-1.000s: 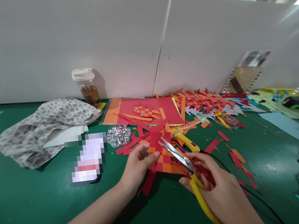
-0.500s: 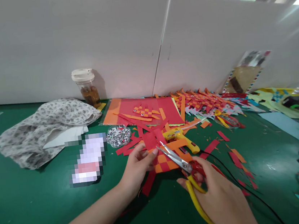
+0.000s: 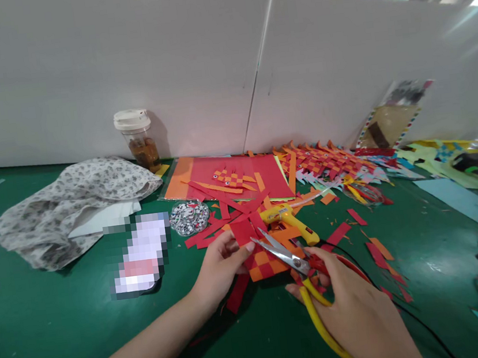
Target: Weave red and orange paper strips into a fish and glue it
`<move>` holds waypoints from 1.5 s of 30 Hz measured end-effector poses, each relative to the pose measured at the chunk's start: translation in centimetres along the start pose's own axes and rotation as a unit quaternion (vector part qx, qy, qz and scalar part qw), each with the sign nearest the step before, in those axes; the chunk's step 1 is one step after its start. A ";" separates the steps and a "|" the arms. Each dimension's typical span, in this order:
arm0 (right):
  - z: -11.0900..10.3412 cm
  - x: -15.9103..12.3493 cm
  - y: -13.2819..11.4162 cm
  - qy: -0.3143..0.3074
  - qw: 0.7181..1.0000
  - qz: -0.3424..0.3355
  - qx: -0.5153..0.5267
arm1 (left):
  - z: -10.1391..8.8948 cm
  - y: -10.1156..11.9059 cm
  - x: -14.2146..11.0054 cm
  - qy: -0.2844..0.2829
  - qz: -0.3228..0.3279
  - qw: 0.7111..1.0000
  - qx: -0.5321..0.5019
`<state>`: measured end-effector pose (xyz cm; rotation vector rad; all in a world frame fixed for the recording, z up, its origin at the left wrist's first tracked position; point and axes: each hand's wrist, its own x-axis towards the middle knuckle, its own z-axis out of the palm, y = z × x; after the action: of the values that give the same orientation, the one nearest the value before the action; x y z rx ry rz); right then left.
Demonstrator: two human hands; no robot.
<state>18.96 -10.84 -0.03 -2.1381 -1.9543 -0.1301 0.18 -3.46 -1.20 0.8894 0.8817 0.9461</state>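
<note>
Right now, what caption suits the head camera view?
Left hand steadies woven paper while right hand works scissors.

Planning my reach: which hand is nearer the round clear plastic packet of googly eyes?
Your left hand. It holds woven red and orange paper, below and right of the packet; the right hand, holding silver metal scissors, is farther right.

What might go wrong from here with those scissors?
The scissors are open with their tips close to the left hand's thumb, so a small slip might nick it. The blades also lie over the woven paper, so closing them might snip a strip meant to stay whole.
</note>
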 end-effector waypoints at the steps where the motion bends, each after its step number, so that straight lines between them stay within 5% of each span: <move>1: -0.1 0.0 0.0 0.000 1.000 0.004 0.012 | 0.1 0.0 0.0 0.000 0.002 1.000 -0.003; 6: -0.4 -0.5 0.2 0.067 0.990 0.056 0.115 | -0.3 -0.4 0.3 0.039 0.003 0.999 -0.032; 11: -0.8 -0.5 -0.2 0.141 0.988 0.013 0.067 | -0.8 -0.9 0.7 0.072 0.005 0.996 -0.055; 17: -0.4 0.1 -0.7 0.090 0.994 -0.067 0.000 | -0.5 -0.5 0.1 0.005 0.017 1.000 -0.019; 27: 0.2 0.3 0.0 0.034 0.996 -0.084 -0.015 | -0.8 -1.5 0.4 -0.048 0.037 0.998 -0.027; 45: 0.7 0.2 0.3 0.048 0.991 -0.119 -0.023 | -0.4 -2.4 0.0 -0.103 0.010 0.991 -0.086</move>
<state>19.19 -10.46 -0.68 -1.8797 -2.1601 -0.3171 0.50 -4.17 -3.54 0.8319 0.6058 0.9145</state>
